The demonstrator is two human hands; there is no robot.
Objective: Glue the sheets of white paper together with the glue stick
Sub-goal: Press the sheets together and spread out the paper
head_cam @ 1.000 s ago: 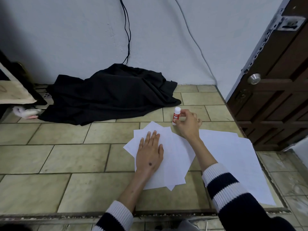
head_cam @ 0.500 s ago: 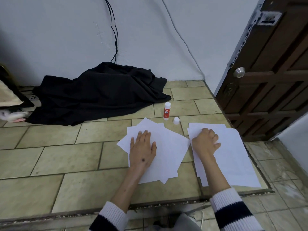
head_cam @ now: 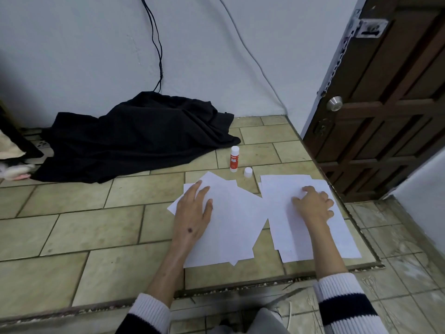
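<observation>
Paper lies in two piles on the tiled floor [head_cam: 96, 237] before us. Our left hand [head_cam: 192, 213] rests flat, fingers straight, on the fanned left pile [head_cam: 231, 227]. Our right hand [head_cam: 313, 203] sits on the right pile [head_cam: 301, 237], fingers bent with tips touching the top sheet; we cannot tell if they pinch it. Beyond the piles, the glue stick [head_cam: 234, 159] stands upright, its white cap [head_cam: 248, 172] just beside it, near a black cloth [head_cam: 134, 138].

Just one head cam here, looking forward and down, pretty close over the left hand [head_cam: 192, 213] and right hand [head_cam: 313, 206], wall straight beyond them.
</observation>
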